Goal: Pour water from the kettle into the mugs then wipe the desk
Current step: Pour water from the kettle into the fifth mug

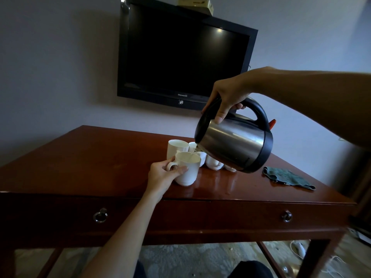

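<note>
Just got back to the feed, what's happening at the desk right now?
A person is pouring water. The right hand grips the handle of the tilted kettle, whose spout is over the front mug. The left hand holds that mug by its handle on the desk. More mugs stand behind it, some hidden by the kettle. A green cloth lies untouched to the right.

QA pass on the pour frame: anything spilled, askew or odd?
No spill is visible on the glossy brown wooden desk. The white ceramic mugs right of the held white mug, near, seem to sit upside down. A crumpled green cloth lies unused.
</note>
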The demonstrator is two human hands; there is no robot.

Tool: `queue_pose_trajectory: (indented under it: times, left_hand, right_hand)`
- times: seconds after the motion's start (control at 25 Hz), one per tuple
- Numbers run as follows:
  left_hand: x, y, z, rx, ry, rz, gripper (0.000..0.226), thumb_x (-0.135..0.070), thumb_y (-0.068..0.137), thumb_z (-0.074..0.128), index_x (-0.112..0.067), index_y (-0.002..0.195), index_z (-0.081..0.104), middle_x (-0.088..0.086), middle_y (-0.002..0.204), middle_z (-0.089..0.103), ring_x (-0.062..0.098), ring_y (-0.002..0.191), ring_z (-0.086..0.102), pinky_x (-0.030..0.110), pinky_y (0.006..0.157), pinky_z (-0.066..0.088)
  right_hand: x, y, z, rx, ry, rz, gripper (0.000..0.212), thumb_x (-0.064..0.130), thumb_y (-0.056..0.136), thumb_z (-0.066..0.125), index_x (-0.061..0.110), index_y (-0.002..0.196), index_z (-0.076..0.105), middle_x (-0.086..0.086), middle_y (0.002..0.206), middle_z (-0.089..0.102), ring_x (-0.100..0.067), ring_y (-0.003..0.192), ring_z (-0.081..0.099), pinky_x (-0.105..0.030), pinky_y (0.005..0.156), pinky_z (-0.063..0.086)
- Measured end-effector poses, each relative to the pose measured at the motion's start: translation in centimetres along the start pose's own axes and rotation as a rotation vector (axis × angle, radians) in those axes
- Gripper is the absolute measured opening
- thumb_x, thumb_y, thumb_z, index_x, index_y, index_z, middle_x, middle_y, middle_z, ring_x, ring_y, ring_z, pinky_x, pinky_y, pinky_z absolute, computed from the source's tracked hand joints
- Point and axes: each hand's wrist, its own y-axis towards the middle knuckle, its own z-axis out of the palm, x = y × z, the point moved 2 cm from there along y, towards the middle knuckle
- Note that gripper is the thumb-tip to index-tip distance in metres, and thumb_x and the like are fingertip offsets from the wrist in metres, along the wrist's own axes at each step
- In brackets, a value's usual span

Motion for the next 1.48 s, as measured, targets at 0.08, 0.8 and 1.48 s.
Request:
queue_pose_trajectory:
  times: [0.08,0.8,1.48]
  left_hand:
    - [-0.11,-0.05,0.01,-0.002,0.001,0.004,0.042,-0.025,0.070,0.090,-0.029,0.110,0.075,-0.011,0.099,0.077,0.006,0.102,0.070,0.032,0.090,0.058]
    - [-0.03,-0.01,0.12,0.000,-0.025,-0.011,0.052,-0.024,0.069,0.090,-0.018,0.118,0.073,-0.011,0.102,0.076,0.004,0.102,0.069,0.025,0.088,0.056]
    - [-0.07,-0.02,0.01,0.004,-0.013,0.012,0.038,-0.027,0.069,0.091,-0.035,0.102,0.075,-0.010,0.099,0.078,0.007,0.102,0.071,0.035,0.092,0.058]
  right_hand:
    - [-0.16,0.15,0.00,-0.002,-0.001,-0.002,0.068,0.036,0.068,0.084,0.023,0.132,0.067,-0.006,0.057,0.062,-0.011,0.042,0.050,-0.025,0.046,0.049]
    - [-0.37,0.64,0.32,0.003,-0.038,-0.016,0.069,0.038,0.069,0.083,0.023,0.133,0.065,-0.015,0.069,0.063,-0.013,0.046,0.051,-0.022,0.046,0.048]
    - [0.24,0.80,0.41,-0.005,-0.057,-0.020,0.062,0.030,0.077,0.083,0.021,0.135,0.065,-0.007,0.059,0.061,-0.009,0.041,0.050,-0.022,0.045,0.048]
